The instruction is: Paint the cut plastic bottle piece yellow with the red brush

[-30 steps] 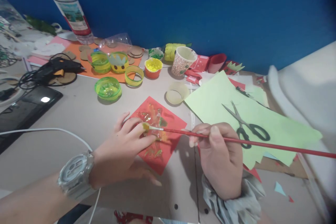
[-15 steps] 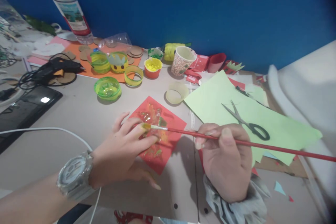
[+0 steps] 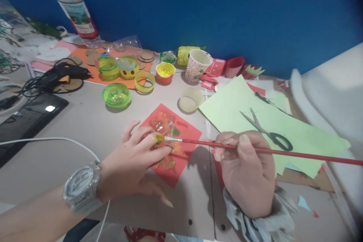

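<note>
My right hand (image 3: pixel 248 174) is closed around a long red paintbrush (image 3: pixel 204 143), whose handle runs out to the right edge. The brush's tip lies at the fingertips of my left hand (image 3: pixel 141 153), where yellow-green paint shows. My left hand rests with fingers spread on a red paper square (image 3: pixel 187 132) smeared with wet green, yellow and orange paint. A clear watch (image 3: pixel 82 185) is on my left wrist. Just behind the paper stand a pale ring (image 3: pixel 183 100) and a green-painted plastic bowl (image 3: pixel 117 96).
Black-handled scissors (image 3: pixel 266 130) lie on light green paper (image 3: pixel 227 102) at right. At the back are an orange cup of yellow paint (image 3: pixel 165 73), a patterned paper cup (image 3: pixel 197 66) and a tall bottle (image 3: pixel 78 17). A glue gun (image 3: pixel 69 71) and white cable (image 3: pixel 70 141) are at left.
My right hand has shifted slightly right, and the brush's handle end has risen a little. My left hand stays in place on the red paper.
</note>
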A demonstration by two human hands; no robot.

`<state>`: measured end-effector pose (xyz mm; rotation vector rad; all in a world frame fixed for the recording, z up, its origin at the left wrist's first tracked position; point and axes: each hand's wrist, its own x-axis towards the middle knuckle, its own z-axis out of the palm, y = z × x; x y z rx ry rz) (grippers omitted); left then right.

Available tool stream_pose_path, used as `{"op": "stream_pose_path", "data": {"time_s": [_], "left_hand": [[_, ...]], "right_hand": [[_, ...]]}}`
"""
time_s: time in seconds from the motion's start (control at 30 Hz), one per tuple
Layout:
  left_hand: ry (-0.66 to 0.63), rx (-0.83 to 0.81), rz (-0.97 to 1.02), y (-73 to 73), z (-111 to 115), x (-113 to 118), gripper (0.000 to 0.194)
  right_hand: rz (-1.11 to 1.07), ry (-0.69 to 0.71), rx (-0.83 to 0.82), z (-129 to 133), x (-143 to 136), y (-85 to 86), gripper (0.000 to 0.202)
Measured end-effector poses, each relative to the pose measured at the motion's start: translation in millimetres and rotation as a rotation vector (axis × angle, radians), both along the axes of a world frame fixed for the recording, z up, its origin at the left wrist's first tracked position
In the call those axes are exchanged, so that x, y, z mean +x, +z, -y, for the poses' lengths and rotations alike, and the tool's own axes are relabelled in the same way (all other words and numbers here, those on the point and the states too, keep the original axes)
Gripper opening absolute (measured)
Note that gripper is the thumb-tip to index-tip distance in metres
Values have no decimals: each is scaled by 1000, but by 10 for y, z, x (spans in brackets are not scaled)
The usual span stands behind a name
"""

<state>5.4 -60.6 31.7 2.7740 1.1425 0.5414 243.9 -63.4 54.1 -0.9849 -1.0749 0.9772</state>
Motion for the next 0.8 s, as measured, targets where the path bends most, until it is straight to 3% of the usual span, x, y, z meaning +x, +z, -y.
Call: {"op": "stream_pose_path", "data": {"time_s": [0.17, 0.47, 0.6, 0.73, 0.8], "left_hand": [[10, 4, 19, -3, -8, 7, 82], [12, 24, 13, 22, -19, -9, 80], [3, 20, 36, 13, -23, -9, 80], [-1, -31, -25, 24, -20, 8, 82], [0, -47, -20, 28, -19, 15, 81]], "right_hand": [[28, 80, -31, -4, -4, 10, 20], [39, 93, -28, -6, 13, 17, 22], [-4, 6, 16, 8, 12, 4, 20], [43, 102, 0, 19, 11, -3, 20], [24, 85, 17, 15, 13, 2, 21]]}}
